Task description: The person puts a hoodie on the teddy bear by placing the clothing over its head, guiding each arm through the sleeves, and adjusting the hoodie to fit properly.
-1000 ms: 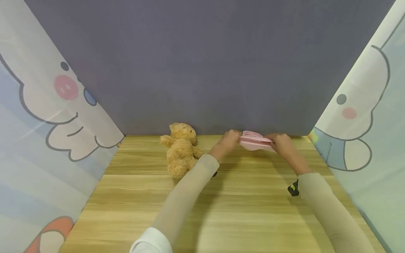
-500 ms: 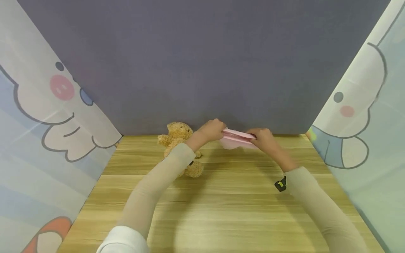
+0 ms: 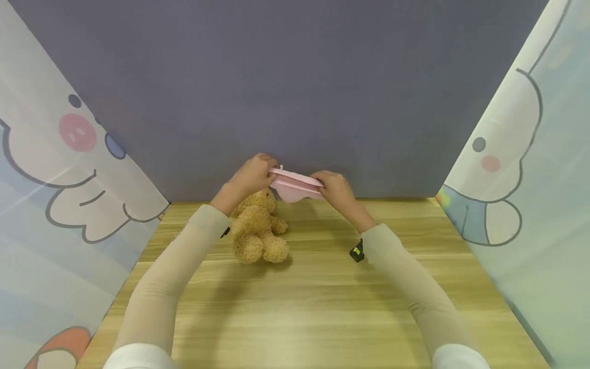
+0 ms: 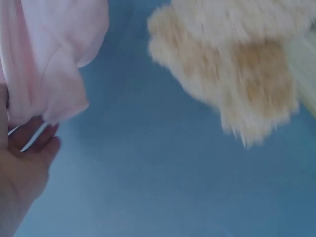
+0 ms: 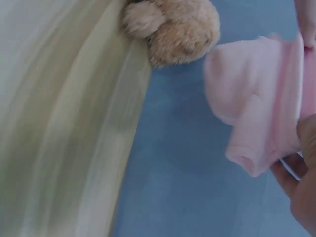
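Between the fingers of the left hand (image 3: 254, 175) and the right hand (image 3: 336, 190), a pink garment (image 3: 295, 189) hangs with its edge drawn out and its mouth parted. Both sets of fingers are curled on that edge, one at each end. Just right of the left fingers, a small pale knob (image 3: 281, 167) shows at the rim; what it is, I cannot tell. Below and close to the left fingers sits the teddy bear (image 3: 258, 230), upright on the wooden table (image 3: 295, 307). Beyond the fingertips stands the grey backdrop (image 3: 295, 92).

The step in hand looks like holding the garment spread out beside the bear's head. The next move seems to call for an even grip and for hands that stay clear of the soft body.

The left hand and sleeve hide part of the bear's head and one arm. Fingertips behind the cloth are partly covered, little of the garment's inside shows, and both wrist views cut the bear off at the top.
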`<state>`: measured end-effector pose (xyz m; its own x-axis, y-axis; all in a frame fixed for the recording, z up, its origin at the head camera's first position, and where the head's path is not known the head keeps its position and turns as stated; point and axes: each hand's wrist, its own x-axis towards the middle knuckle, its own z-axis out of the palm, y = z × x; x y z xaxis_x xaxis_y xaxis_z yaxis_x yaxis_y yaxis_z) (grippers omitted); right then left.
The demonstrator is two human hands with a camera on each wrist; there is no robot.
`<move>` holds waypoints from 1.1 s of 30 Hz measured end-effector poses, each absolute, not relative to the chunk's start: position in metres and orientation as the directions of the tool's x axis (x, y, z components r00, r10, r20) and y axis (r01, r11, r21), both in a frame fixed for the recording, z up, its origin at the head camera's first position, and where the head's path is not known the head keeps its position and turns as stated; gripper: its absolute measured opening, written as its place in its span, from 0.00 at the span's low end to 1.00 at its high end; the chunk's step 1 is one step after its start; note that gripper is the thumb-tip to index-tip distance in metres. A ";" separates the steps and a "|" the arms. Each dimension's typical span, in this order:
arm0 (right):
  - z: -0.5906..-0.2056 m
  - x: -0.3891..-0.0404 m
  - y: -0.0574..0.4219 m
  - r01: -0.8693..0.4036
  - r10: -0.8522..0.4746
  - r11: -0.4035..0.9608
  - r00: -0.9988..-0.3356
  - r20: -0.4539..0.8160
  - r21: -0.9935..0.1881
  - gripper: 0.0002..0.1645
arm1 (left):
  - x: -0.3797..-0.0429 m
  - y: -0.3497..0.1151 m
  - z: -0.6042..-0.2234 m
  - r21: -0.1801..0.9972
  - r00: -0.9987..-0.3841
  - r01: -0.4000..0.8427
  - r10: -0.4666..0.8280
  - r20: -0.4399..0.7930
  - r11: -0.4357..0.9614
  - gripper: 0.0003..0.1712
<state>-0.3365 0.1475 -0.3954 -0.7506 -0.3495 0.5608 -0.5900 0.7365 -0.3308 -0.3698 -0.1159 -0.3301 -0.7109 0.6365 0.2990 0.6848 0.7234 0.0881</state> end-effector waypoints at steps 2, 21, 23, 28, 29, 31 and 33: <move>-0.393 -0.344 0.132 -0.607 -0.337 0.736 -0.713 0.615 -0.299 0.18 | -0.370 -0.129 -0.323 0.045 -0.640 0.724 0.647 0.414 0.688 0.15; -0.485 -0.329 0.070 -0.823 -0.783 0.489 -0.560 0.271 -0.290 0.32 | -0.299 -0.209 -0.456 -0.103 -0.476 0.840 0.814 0.334 0.533 0.28; -0.483 -0.329 0.068 -0.831 -0.790 0.482 -0.550 0.273 -0.279 0.33 | -0.296 -0.211 -0.457 -0.079 -0.512 0.825 0.799 0.315 0.560 0.30; -0.478 -0.327 0.059 -0.839 -0.822 0.485 -0.533 0.201 -0.244 0.36 | -0.290 -0.224 -0.451 -0.015 -0.555 0.821 0.805 0.208 0.570 0.36; -0.477 -0.326 0.057 -0.834 -0.823 0.495 -0.540 0.177 -0.242 0.37 | -0.289 -0.227 -0.450 -0.001 -0.561 0.821 0.807 0.185 0.571 0.37; -0.476 -0.324 0.054 -0.812 -0.813 0.532 -0.569 0.125 -0.242 0.42 | -0.286 -0.232 -0.449 0.017 -0.577 0.814 0.806 0.130 0.580 0.42; -0.475 -0.322 0.051 -0.784 -0.795 0.571 -0.602 0.074 -0.244 0.48 | -0.284 -0.234 -0.450 0.032 -0.601 0.799 0.795 0.083 0.600 0.48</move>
<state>-0.3215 0.0512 -0.4746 -0.6024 -0.7948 0.0739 -0.7836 0.5712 -0.2442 -0.2843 -0.2340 -0.4501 -0.6007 0.7952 0.0826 0.7991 0.6003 0.0317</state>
